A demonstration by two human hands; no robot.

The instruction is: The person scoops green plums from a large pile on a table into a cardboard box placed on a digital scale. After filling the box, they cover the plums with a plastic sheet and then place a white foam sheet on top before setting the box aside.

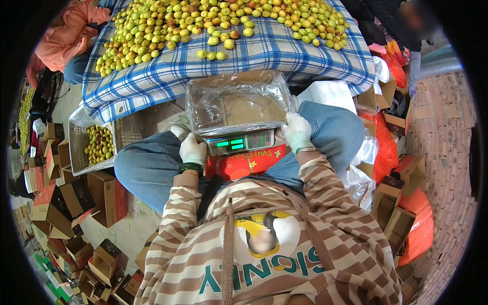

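Observation:
A cardboard box lined with clear plastic film (pixel 244 103) rests on a digital scale (pixel 242 143) with a lit green display. No fruit shows inside the box. My left hand (pixel 192 148), in a white glove, is at the scale's left end, by the box's near left corner; its fingers are bent, and their hold is unclear. Gloved in white too, my right hand (pixel 297 129) touches the film at the near right corner of the box. Beyond the box, many green and reddish jujubes (pixel 183 23) lie on a blue and white checked cloth (pixel 259 49).
A plastic-lined crate (pixel 78 152) at the left holds jujubes. Open cardboard boxes (pixel 110 198) crowd the lower left, more (pixel 387 198) stand at the right beside red plastic bags (pixel 385 148). A person in an orange top (pixel 65 38) is at upper left, another person (pixel 413 68) at upper right.

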